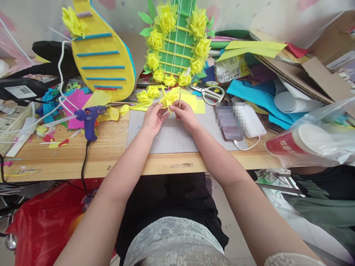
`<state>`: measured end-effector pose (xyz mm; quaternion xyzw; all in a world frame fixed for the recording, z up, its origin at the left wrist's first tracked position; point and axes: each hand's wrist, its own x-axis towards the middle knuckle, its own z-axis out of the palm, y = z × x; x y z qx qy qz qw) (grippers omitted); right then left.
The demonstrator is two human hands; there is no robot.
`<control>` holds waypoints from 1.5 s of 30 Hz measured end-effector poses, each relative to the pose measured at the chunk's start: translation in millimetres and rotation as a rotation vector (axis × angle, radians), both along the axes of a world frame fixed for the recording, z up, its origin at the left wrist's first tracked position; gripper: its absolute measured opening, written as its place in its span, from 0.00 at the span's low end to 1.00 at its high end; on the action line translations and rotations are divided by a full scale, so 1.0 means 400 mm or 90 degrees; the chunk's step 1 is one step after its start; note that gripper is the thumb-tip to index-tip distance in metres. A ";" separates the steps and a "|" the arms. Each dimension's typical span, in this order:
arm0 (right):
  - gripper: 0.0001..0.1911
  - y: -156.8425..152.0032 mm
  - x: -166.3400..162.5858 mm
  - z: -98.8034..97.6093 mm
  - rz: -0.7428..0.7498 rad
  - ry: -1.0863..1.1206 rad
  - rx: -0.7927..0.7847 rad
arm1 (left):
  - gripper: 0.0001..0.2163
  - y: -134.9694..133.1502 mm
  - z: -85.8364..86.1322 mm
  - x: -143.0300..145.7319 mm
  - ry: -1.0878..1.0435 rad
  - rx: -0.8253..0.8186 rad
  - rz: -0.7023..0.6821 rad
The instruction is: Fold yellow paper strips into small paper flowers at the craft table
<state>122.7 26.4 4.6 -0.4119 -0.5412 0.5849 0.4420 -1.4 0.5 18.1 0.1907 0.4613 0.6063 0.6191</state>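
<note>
Both hands meet over a grey cutting mat (172, 138) on the wooden table. My left hand (153, 118) pinches a yellow paper flower (168, 98) by its lower edge. Beside it, my right hand (184, 113) is closed on the same flower and on a thin wooden stick (179, 99) that stands upright between its fingers. Two finished yellow paper flowers (147, 94) lie just behind the hands. A sheet of yellow paper (197, 105) sits under and behind the flower.
A purple glue gun (89, 118) stands at the left of the mat, its cord hanging over the table edge. Scissors (208, 92), a phone (229, 121) on a white cable, a green craft piece ringed with yellow flowers (176, 40), a yellow foam shape (101, 55) and piled paper and cardboard crowd the back.
</note>
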 end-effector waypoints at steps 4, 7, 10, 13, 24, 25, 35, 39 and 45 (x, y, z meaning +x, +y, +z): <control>0.23 0.001 0.001 0.002 -0.012 -0.033 0.015 | 0.07 -0.002 -0.001 0.000 -0.005 0.008 -0.029; 0.20 0.005 0.004 0.001 -0.026 -0.093 0.053 | 0.05 0.000 -0.004 0.000 -0.028 -0.027 -0.005; 0.16 0.009 0.011 -0.001 -0.059 -0.192 0.112 | 0.06 0.003 -0.007 0.001 -0.051 -0.041 0.022; 0.14 0.003 0.018 0.001 -0.084 -0.272 0.182 | 0.06 0.007 -0.013 0.001 -0.062 -0.027 0.034; 0.16 -0.044 0.006 0.020 0.028 -0.441 0.359 | 0.08 0.012 -0.026 0.005 -0.088 0.049 0.071; 0.15 -0.042 0.003 0.018 0.022 -0.467 0.351 | 0.08 0.011 -0.026 0.007 -0.079 0.056 0.071; 0.13 -0.009 0.004 0.001 -0.085 -0.515 0.248 | 0.07 0.006 -0.033 0.003 -0.048 0.052 0.058; 0.10 -0.003 0.011 0.008 -0.094 -0.419 0.208 | 0.10 0.000 -0.022 0.005 -0.031 0.052 0.023; 0.11 0.011 0.006 0.011 -0.083 -0.285 0.072 | 0.12 -0.001 -0.013 0.020 0.009 0.040 0.040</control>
